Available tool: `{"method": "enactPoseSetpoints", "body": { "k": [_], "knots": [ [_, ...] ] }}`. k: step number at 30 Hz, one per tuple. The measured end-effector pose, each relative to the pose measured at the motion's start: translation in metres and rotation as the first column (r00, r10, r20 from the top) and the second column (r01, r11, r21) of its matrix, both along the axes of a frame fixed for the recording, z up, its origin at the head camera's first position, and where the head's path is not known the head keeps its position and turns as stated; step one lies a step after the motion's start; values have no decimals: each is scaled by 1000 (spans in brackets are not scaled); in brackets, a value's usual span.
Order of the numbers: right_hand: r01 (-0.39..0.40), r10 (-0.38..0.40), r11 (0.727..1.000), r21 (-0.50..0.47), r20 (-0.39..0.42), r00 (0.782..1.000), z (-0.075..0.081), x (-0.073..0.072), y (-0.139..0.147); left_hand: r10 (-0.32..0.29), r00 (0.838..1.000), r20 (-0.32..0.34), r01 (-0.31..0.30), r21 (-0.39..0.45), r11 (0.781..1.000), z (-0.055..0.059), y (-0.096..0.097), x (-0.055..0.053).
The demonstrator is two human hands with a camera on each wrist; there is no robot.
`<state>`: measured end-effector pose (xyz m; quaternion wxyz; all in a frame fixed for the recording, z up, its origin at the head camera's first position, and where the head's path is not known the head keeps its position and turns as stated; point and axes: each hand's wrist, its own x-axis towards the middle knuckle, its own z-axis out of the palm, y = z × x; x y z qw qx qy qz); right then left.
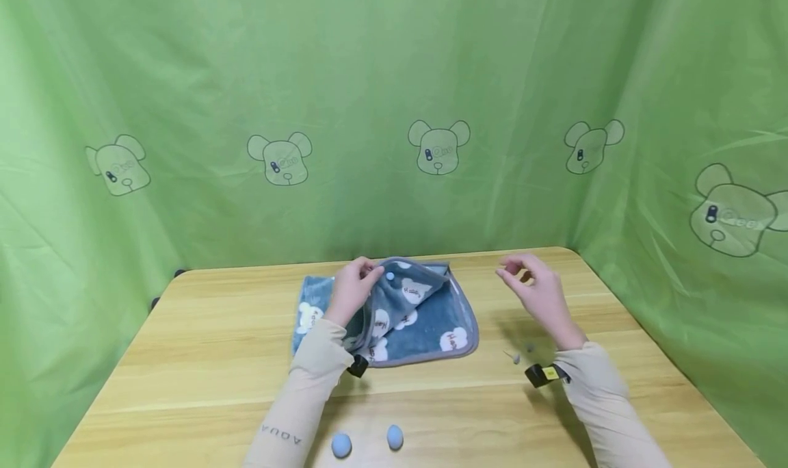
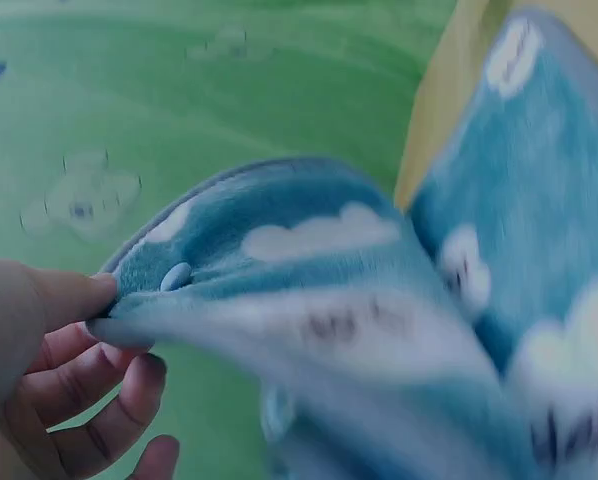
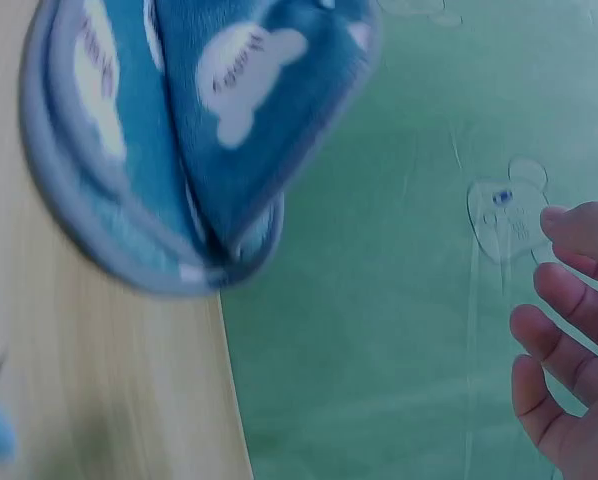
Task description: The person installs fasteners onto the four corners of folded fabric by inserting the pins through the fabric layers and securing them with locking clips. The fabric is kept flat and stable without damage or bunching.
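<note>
A blue plush blanket (image 1: pixel 425 334) with white bear-head patches and a grey border lies folded on the table, its upper layer raised. My left hand (image 1: pixel 353 290) pinches the lifted edge between thumb and forefinger; its other fingers (image 2: pixel 129 410) are loosely bent. A small light-blue piece (image 2: pixel 176 277) sits on the plush close to the thumb. Off to the right of the blanket, my right hand (image 1: pixel 534 283) is held above the table with nothing in it. The fingers (image 3: pixel 574 295) of that hand are gently curved and apart from the cloth.
Two blue egg-like balls, a rounder one (image 1: pixel 341 445) and a slimmer one (image 1: pixel 395 437), lie near the table's front. Below the right hand is a small bluish lump (image 1: pixel 516 358) with a thin stem. A green printed curtain (image 1: pixel 369 64) surrounds the wooden table (image 1: pixel 203 358).
</note>
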<state>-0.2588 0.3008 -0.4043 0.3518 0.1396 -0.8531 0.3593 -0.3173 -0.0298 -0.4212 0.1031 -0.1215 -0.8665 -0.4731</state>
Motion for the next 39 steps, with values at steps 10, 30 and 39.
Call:
{"method": "enactPoseSetpoints", "body": {
  "k": [10, 30, 39],
  "knots": [
    [44, -48, 997, 58, 77, 996, -7, 14, 34, 89, 989, 120, -95, 43, 995, -31, -25, -21],
    [-398, 191, 881, 256, 578, 793, -23, 30, 74, -62, 998, -21, 62, 43, 997, 25, -15, 10],
    [-496, 250, 856, 146, 723, 644, -32, 29, 73, -490, 872, -19, 455, -339, 823, 31, 24, 36]
  ]
}}
